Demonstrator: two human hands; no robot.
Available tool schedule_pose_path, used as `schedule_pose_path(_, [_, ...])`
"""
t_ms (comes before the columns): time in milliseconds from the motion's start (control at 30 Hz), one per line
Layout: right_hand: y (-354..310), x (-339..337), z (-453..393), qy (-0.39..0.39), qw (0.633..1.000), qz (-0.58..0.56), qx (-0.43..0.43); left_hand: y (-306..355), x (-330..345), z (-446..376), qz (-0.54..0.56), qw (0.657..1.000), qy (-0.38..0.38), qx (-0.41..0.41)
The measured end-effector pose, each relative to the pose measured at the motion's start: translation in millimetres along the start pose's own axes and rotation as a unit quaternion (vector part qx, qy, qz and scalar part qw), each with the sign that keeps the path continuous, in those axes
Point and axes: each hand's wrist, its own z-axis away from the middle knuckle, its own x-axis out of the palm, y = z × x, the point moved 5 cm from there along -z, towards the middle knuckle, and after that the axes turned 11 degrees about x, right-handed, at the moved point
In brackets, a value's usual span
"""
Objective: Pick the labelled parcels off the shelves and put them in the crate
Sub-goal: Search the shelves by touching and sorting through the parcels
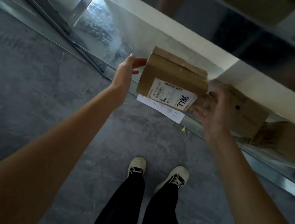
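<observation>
A brown cardboard parcel with a white shipping label marked "786" in black pen is in the air in front of the low shelf. My left hand touches its left side, thumb on the upper corner. My right hand is at its lower right corner, fingers spread and blurred, so its grip is unclear. A white sheet of paper shows just below the parcel. No crate is in view.
A white shelf board runs diagonally above the parcel. More cardboard boxes sit on the bottom shelf to the right. A metal rail edges the shelf base. Grey concrete floor lies to the left; my feet stand below.
</observation>
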Motion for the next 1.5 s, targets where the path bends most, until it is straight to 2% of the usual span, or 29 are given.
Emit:
schedule_pose_path(133, [7.5, 6.8, 3.0, -0.031, 0.998, 0.055, -0.013, -1.6, 4.3, 1.3, 0.029, 0.999, -0.017, -0.031])
schedule_pose_path(333, [13.0, 6.2, 4.9, -0.04, 0.996, 0.071, -0.034, -9.1, 8.2, 4.2, -0.034, 0.998, -0.041, -0.021])
schedule_pose_path(433, [15.9, 11.2, 4.2, -0.043, 0.996, 0.073, -0.017, -15.9, 15.6, 3.5, -0.037, 0.999, -0.029, -0.027])
schedule_pose_path(567, [10.8, 20.8, -5.4, -0.035, 0.996, 0.077, -0.004, -17.0, 34.5, -14.2, -0.091, 0.994, -0.064, -0.023])
schedule_pose_path(700, [4.0, 33.4, -21.3, -0.056, 0.993, 0.105, -0.004, -22.3, 45.0, -30.5, -0.25, 0.961, -0.116, 0.022])
schedule_pose_path(833, [3.8, 42.8, -27.1, -0.08, 0.991, 0.106, -0.02, -26.9, 39.4, -46.6, -0.27, 0.952, -0.143, 0.022])
schedule_pose_path(933, [-4.8, 40.5, -24.0, -0.103, 0.986, 0.132, -0.025, -18.6, 33.2, -49.5, -0.388, 0.911, -0.126, 0.057])
schedule_pose_path(1000, [-14.0, 28.9, -14.9, -0.068, 0.981, 0.171, -0.067, -8.1, 39.2, -37.4, -0.483, 0.865, -0.071, 0.118])
schedule_pose_path(1033, [-18.5, 17.8, -7.5, -0.026, 0.979, 0.176, -0.098, -1.2, 48.4, -25.7, -0.495, 0.852, -0.041, 0.167])
schedule_pose_path(1100, [-25.3, -15.3, 13.3, 0.083, 0.972, 0.135, -0.172, 11.6, 75.3, 4.4, -0.439, 0.858, -0.009, 0.265])
schedule_pose_path(1167, [-24.6, -59.3, 31.7, 0.202, 0.948, 0.09, -0.228, 14.6, 108.7, 37.8, -0.351, 0.873, -0.041, 0.336])
schedule_pose_path(1233, [-18.2, -103.0, 32.8, 0.276, 0.933, 0.084, -0.216, 5.9, 142.0, 66.2, -0.297, 0.875, -0.084, 0.373])
schedule_pose_path(1300, [-8.6, -135.8, 15.4, 0.282, 0.944, 0.106, -0.133, -11.3, 169.2, 76.6, -0.272, 0.901, -0.114, 0.317])
schedule_pose_path(1400, [8.3, -155.2, -15.0, 0.195, 0.977, 0.087, 0.002, -40.0, 198.8, 75.3, -0.163, 0.972, -0.149, 0.085])
schedule_pose_path(1467, [12.8, -156.1, -22.2, 0.14, 0.986, 0.084, 0.031, -52.6, 209.2, 77.9, -0.067, 0.989, -0.128, -0.042])
schedule_pose_path(1500, [12.2, -157.2, -21.6, 0.132, 0.987, 0.093, 0.023, -55.6, 210.1, 81.6, -0.061, 0.99, -0.113, -0.066])
